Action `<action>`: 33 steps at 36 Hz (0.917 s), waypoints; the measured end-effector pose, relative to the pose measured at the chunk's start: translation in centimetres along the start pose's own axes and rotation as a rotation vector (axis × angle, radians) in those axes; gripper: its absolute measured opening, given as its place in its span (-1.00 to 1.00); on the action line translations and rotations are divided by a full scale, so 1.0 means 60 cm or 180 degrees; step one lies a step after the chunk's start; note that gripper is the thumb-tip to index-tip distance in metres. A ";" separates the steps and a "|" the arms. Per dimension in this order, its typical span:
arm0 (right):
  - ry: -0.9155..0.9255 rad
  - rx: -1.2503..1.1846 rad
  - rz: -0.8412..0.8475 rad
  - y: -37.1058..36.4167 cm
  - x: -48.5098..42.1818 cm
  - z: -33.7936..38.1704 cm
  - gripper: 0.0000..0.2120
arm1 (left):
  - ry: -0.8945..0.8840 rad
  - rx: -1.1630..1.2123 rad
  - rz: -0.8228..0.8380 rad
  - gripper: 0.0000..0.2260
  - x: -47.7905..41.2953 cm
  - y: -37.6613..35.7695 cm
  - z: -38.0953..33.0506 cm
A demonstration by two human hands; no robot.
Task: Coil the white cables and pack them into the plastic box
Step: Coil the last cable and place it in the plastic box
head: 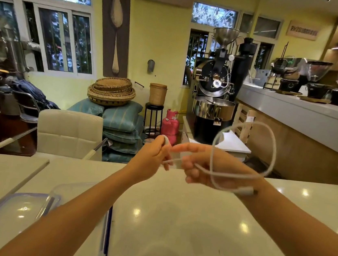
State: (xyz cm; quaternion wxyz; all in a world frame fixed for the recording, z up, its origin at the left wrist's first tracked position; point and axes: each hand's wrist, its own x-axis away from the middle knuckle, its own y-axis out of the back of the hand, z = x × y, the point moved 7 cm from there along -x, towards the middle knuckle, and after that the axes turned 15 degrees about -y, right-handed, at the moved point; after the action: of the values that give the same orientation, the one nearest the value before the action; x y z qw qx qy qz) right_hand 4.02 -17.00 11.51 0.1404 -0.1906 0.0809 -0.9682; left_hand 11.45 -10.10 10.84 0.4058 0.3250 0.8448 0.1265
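One view, head cam: white cable is up over the far side of the white counter. Left hand pinches one end. Right hand curls round the run, index out, one loose loop hanging right. Coiling barely started, I'd say; packing remains. Clear plastic box sits near left behind the left forearm, lid beside it.

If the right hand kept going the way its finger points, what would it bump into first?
Probably the left hand: the right hand stretches a finger toward it, nearly touching; both hold the white cable.
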 end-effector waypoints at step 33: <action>0.1982 0.3197 -0.3302 0.061 -0.018 0.056 -0.83 | 0.0308 0.1933 -0.0063 -0.69 0.000 -0.015 -0.075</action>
State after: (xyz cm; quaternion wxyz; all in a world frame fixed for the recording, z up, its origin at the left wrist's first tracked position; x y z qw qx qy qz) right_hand 7.20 -20.46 13.43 -0.2893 0.1623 -0.4301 -0.8396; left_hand 7.60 -10.54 13.28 0.2505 0.4168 0.8655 -0.1204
